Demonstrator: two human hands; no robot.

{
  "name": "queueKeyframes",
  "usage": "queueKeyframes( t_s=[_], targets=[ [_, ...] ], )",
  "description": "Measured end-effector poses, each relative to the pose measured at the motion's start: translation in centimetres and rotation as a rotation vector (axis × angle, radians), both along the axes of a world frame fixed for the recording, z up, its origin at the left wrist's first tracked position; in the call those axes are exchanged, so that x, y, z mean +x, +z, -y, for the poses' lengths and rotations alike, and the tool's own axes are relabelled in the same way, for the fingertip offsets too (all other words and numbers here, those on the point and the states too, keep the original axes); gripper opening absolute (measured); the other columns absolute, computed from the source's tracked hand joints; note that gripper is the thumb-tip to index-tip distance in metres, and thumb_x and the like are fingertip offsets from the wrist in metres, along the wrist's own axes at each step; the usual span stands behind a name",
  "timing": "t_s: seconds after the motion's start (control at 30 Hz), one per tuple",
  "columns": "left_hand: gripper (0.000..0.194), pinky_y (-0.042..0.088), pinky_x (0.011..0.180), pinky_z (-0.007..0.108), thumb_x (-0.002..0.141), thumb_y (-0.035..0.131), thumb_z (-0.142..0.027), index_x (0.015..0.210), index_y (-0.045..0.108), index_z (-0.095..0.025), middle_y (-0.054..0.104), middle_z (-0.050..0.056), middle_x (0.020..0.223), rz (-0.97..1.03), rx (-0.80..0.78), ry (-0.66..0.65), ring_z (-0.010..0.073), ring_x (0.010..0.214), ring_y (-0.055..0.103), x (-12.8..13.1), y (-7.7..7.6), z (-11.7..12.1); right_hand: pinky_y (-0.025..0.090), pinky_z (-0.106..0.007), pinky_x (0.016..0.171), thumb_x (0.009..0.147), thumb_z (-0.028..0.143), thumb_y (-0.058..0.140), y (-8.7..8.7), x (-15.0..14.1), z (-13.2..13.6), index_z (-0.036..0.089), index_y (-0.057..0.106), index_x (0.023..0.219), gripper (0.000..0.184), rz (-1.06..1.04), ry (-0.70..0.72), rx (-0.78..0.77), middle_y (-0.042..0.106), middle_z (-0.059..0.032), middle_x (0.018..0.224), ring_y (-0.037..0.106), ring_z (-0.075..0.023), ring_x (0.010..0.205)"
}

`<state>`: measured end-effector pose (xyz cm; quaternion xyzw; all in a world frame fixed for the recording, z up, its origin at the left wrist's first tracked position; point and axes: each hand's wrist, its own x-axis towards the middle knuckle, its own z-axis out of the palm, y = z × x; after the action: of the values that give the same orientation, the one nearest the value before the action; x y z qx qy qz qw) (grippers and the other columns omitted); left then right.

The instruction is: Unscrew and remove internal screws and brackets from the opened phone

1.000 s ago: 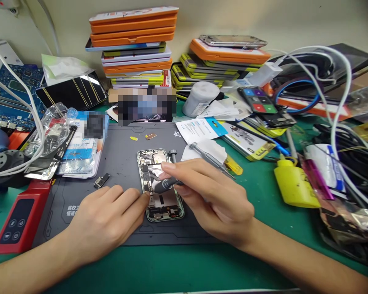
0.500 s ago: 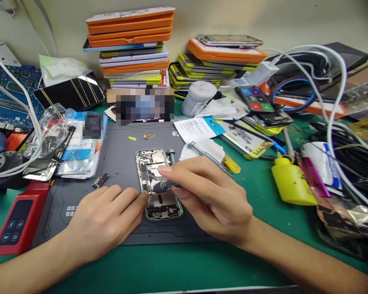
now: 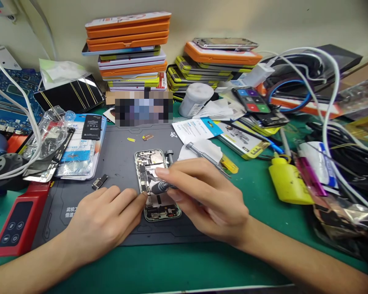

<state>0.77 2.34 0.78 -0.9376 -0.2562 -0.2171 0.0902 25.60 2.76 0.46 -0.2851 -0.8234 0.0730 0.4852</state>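
An opened phone (image 3: 155,161) with its inner parts bare lies on the grey mat (image 3: 119,143). My left hand (image 3: 102,214) is closed, its fingertips gripping the phone's left edge; the thumb is hidden. Between the thumb and fingers of my right hand (image 3: 208,196) is a dark-gripped screwdriver (image 3: 159,187), held low over the phone. Its tip points left, close to my left fingertips. Past the phone's upper right corner stands a small grey screwdriver (image 3: 169,156). A small dark phone part (image 3: 99,181) lies left of the phone.
Orange and yellow boxes (image 3: 127,41) are stacked at the back. A battery (image 3: 91,127) rests on a blue-and-white package (image 3: 79,157) at left, near a red device (image 3: 18,220). On the right are a grey screwdriver (image 3: 202,154), a yellow bottle (image 3: 290,179) and white cables (image 3: 328,106).
The camera view has shifted slightly, so the background sits a little lower and further left. Both hands, the screwdriver and the phone hold nearly the same positions relative to each other.
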Motion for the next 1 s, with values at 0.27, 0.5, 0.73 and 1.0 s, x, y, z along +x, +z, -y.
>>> queueKeyframes(
  t_s=[0.27,0.5,0.73,1.0],
  targets=[
    [0.018,0.046,0.059,0.037,0.110,0.057,-0.017,0.118,0.073,-0.012,0.081,0.003,0.095,0.006,-0.010,0.002,0.0187,0.070,0.069,-0.1,-0.2,0.0,0.065,-0.033,0.093,0.100,0.001,0.063,-0.4,-0.2,-0.1,0.022,0.057,0.158,0.062,-0.021,0.015,-0.038,0.078,-0.0095,0.118,0.075,-0.0207,0.105],
    [0.018,0.047,0.060,0.037,0.110,0.057,-0.017,0.117,0.073,-0.013,0.081,0.003,0.095,0.014,-0.027,-0.003,0.0186,0.070,0.070,0.0,-0.1,0.0,0.067,-0.035,0.091,0.102,0.004,0.063,-0.6,-0.3,-0.2,0.025,0.051,0.162,0.065,-0.013,0.027,-0.038,0.080,-0.0102,0.118,0.076,-0.0222,0.104],
    [0.013,0.047,0.063,0.031,0.108,0.062,-0.016,0.118,0.070,-0.015,0.080,0.001,0.092,0.122,-0.112,-0.042,0.0151,0.070,0.070,-0.2,0.2,0.0,0.068,-0.038,0.092,0.102,0.006,0.062,-1.0,-0.3,-0.3,0.026,0.043,0.167,0.070,0.010,0.040,-0.048,0.079,-0.0124,0.128,0.077,-0.0232,0.109],
    [0.027,0.042,0.055,0.018,0.114,0.045,-0.024,0.093,0.063,-0.021,0.064,-0.007,0.064,0.382,-0.906,0.000,0.0068,0.053,0.057,-0.2,0.8,0.6,0.071,-0.036,0.084,0.105,0.007,0.058,-0.8,-0.4,0.6,0.034,0.042,0.166,0.069,-0.153,0.099,-0.205,0.076,-0.0091,0.124,0.078,-0.0220,0.103]
  ],
)
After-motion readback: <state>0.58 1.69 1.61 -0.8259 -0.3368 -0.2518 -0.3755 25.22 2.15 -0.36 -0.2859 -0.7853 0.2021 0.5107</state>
